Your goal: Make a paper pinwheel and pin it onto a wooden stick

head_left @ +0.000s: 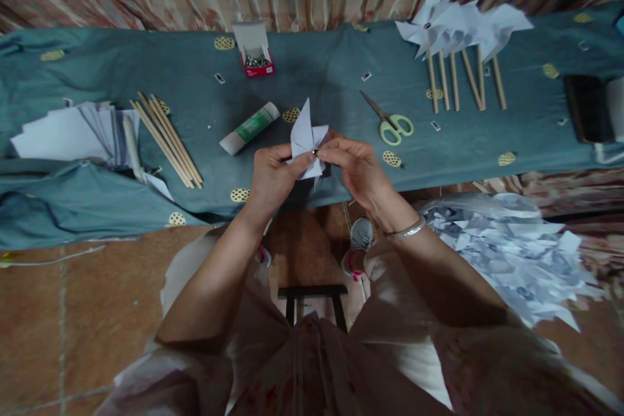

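Note:
Between my two hands, over the table's near edge, is a white paper pinwheel (303, 130) with folded blades. My left hand (273, 179) is closed on its left side, the thumb lying near the centre. The fingertips of my right hand (358, 166) pinch a small dark pushpin (315, 152) at the pinwheel's middle. How deep the pin sits cannot be made out. Behind my left hand lies a glue stick (250, 128) with a green label. Green-handled scissors (389, 122) rest beyond my right hand.
An open box of pins (254, 62) stands at the back. Wooden sticks (168, 141) and stacked paper (73, 133) lie left. Finished pinwheels on sticks (458, 29) lie back right, near a dark object (584, 107). Below the right side, a bag holds paper pinwheels (507, 247). A green cloth (312, 65) covers the table.

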